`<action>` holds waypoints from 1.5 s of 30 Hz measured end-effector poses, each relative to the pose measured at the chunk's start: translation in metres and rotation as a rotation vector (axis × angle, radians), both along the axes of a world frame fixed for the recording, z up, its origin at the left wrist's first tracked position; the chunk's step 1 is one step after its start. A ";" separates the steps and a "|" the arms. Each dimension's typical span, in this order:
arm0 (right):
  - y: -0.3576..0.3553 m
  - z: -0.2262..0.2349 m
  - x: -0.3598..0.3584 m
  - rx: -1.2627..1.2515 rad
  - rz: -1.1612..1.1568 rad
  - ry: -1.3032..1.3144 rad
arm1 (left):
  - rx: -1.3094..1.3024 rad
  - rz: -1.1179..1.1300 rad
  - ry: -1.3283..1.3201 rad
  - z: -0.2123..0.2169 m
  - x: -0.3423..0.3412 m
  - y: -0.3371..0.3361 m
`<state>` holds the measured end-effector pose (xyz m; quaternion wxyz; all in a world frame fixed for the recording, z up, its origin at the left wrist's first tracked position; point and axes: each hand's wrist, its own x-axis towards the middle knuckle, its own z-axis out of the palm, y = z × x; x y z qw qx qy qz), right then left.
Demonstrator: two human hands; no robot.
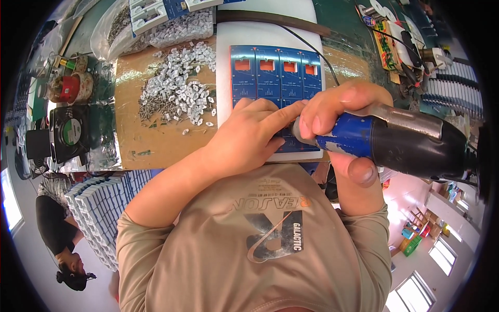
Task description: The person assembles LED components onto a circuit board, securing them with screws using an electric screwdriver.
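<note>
My right hand [343,106] is wrapped round a blue and black electric screwdriver [358,136], its nose pointing left over the near right part of a blue panel board [268,78]. The board has a row of rectangular cutouts showing orange, and it rests on a white foam sheet [224,62]. Across the near part of the board lies my left hand [254,127], open, with the index finger stretched toward the screwdriver's nose and the thumb apart. The screwdriver's tip and whatever lies under my fingers are hidden.
Left of the foam lie small white plastic pieces [182,78] and a heap of screws [152,106]. Behind them stand full plastic bags [112,31]. A black fan [70,132] is at far left, tools [410,52] at far right. Another person [54,223] is at lower left, beside stacked panels [99,208].
</note>
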<state>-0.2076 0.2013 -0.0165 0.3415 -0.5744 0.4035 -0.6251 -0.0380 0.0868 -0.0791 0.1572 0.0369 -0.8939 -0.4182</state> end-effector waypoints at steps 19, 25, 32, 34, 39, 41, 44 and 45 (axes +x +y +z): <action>0.002 -0.013 0.012 -0.016 -0.063 -0.147 | 0.053 -0.006 -0.008 -0.003 0.002 -0.004; 0.001 -0.010 0.005 -0.103 -0.047 -0.090 | 0.129 0.058 -0.010 0.004 0.010 -0.013; 0.024 0.010 -0.046 -0.310 -0.063 0.025 | 0.040 0.488 -0.090 0.012 0.069 -0.062; 0.031 0.001 -0.056 -0.279 -0.136 0.000 | 0.135 0.617 -0.320 0.011 0.087 -0.062; 0.048 -0.021 -0.066 -0.193 -0.318 -0.053 | -0.174 0.484 -0.233 0.002 0.100 -0.046; 0.049 -0.026 -0.065 -0.180 -0.319 -0.088 | -0.187 0.442 -0.200 -0.001 0.095 -0.040; 0.050 -0.028 -0.067 -0.161 -0.319 -0.124 | -0.243 0.408 -0.184 -0.004 0.087 -0.038; 0.050 -0.028 -0.067 -0.153 -0.313 -0.128 | -0.275 0.394 -0.221 -0.003 0.085 -0.038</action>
